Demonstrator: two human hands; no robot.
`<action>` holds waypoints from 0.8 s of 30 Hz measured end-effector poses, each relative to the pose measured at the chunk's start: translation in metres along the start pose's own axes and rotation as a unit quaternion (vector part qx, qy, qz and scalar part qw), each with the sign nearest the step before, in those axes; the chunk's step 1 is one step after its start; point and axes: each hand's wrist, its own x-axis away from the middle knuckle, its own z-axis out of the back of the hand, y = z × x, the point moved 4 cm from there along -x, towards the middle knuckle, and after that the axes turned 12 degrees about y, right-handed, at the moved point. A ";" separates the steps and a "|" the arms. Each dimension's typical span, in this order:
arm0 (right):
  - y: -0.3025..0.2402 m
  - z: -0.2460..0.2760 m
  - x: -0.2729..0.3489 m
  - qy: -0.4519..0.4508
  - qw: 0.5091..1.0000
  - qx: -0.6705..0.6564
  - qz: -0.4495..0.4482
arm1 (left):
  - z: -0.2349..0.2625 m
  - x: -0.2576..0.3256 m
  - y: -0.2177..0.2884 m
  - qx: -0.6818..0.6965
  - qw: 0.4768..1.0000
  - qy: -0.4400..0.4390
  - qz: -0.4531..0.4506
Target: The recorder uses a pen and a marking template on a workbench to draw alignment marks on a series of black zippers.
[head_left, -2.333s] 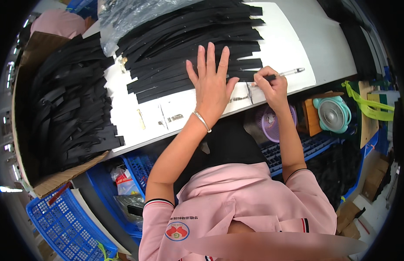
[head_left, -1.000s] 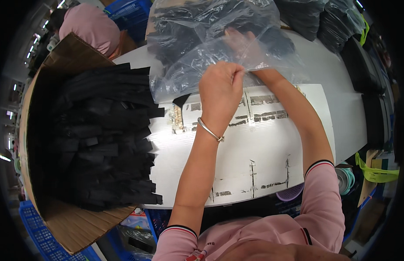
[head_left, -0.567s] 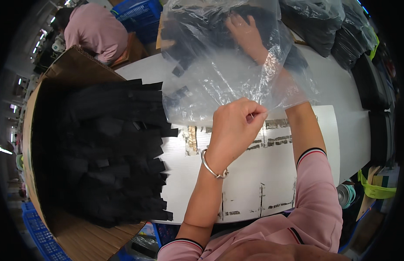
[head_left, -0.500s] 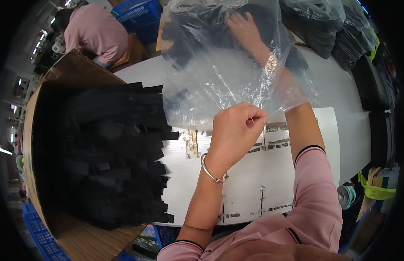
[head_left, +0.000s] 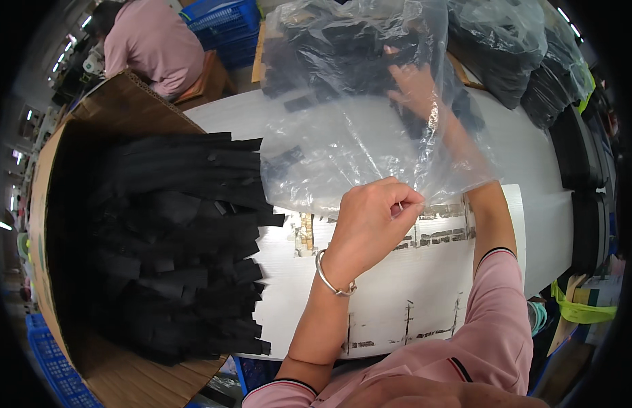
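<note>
A large clear plastic bag (head_left: pixel 329 146) lies across the far part of the table, its mouth toward me. My left hand (head_left: pixel 377 221), a silver bangle at its wrist, pinches the near edge of the bag's mouth between thumb and fingers. Inside the bag is my right hand (head_left: pixel 418 88), seen through the film with fingers spread. Dark fabric pieces (head_left: pixel 329 58) fill the bag's far end, just beyond the right fingers. To the left, an open cardboard box (head_left: pixel 50 224) on its side holds a thick stack of black fabric strips (head_left: pixel 173 251) whose ends stick out.
A white board (head_left: pixel 377 292) with worn tape marks lies on the grey table (head_left: pixel 543 224). More filled plastic bags (head_left: pixel 499 47) stand at the far right, above black cases (head_left: pixel 584 153). A co-worker in pink (head_left: pixel 152 47) sits at the far left near blue crates (head_left: pixel 224 30).
My right hand has drawn back toward me inside the bag, off the dark fabric, and its fingers have spread. The left hand keeps its pinch on the bag's edge.
</note>
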 end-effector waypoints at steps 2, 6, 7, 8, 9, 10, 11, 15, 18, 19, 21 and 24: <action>0.011 -0.007 -0.005 0.016 0.999 0.028 0.012 | 0.000 0.000 0.000 0.002 0.999 -0.034 0.020; 0.012 -0.024 -0.022 0.128 0.989 0.034 0.061 | 0.003 0.001 0.000 0.007 0.996 -0.057 0.065; 0.017 -0.025 -0.027 0.127 0.990 0.036 0.059 | 0.000 0.002 -0.001 0.018 0.996 -0.064 0.058; 0.021 -0.025 -0.035 0.152 0.983 0.077 0.068 | -0.001 0.002 -0.002 0.030 0.996 -0.070 0.052; 0.016 -0.024 -0.044 0.178 0.975 0.112 0.077 | 0.001 0.003 -0.002 0.025 0.996 -0.069 0.055; 0.011 -0.019 -0.056 0.180 0.974 0.110 0.077 | 0.003 0.004 -0.001 0.022 0.995 -0.075 0.058; 0.010 -0.022 -0.069 0.083 0.986 0.140 0.029 | 0.005 0.005 0.000 0.018 0.995 -0.080 0.061; 0.025 -0.030 -0.085 0.277 0.945 0.172 0.006 | 0.004 0.005 -0.001 0.048 0.994 -0.079 0.060; 0.057 -0.048 -0.082 0.199 0.972 0.125 0.018 | 0.002 0.004 0.003 0.062 0.994 -0.085 0.026; 0.057 -0.047 -0.079 0.197 0.972 0.127 0.022 | 0.001 0.003 0.004 0.060 0.995 -0.081 0.017; 0.014 -0.042 -0.073 0.168 0.985 0.028 -0.007 | 0.007 0.004 -0.003 0.045 0.997 -0.058 0.031; -0.028 -0.019 -0.047 0.138 0.987 -0.069 -0.047 | 0.014 0.007 -0.001 0.029 0.999 -0.033 0.028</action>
